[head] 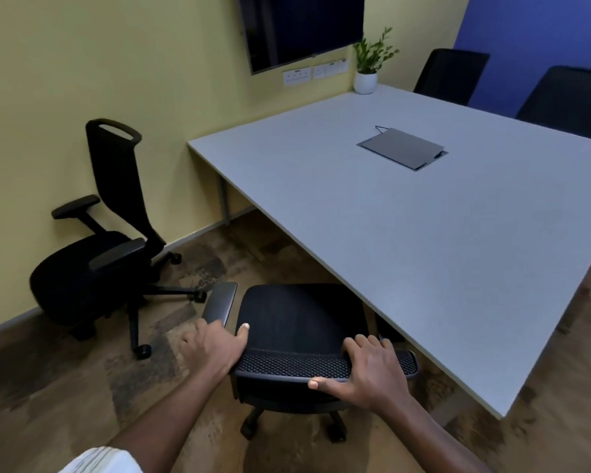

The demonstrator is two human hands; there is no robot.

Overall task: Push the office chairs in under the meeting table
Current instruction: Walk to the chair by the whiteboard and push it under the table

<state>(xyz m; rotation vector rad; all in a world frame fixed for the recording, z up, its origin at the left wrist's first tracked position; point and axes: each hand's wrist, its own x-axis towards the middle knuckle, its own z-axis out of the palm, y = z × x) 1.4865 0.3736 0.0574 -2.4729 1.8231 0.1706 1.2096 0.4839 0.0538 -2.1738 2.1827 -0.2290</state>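
A black office chair [301, 319] stands right in front of me at the near edge of the grey meeting table [406, 233]. Its seat front reaches just under the tabletop edge. My left hand [215, 349] grips the left end of its mesh backrest top. My right hand [369, 370] grips the right part of that same top edge. A second black office chair [96, 254] stands apart by the yellow wall at the left, turned away from the table.
Two more black chairs [452, 75] [567, 97] sit at the table's far side. A grey cable hatch [403, 148] is set in the tabletop, and a potted plant [367, 68] stands at its far corner. A dark screen [301, 29] hangs on the wall. Patterned brown carpet [65, 387] covers the floor.
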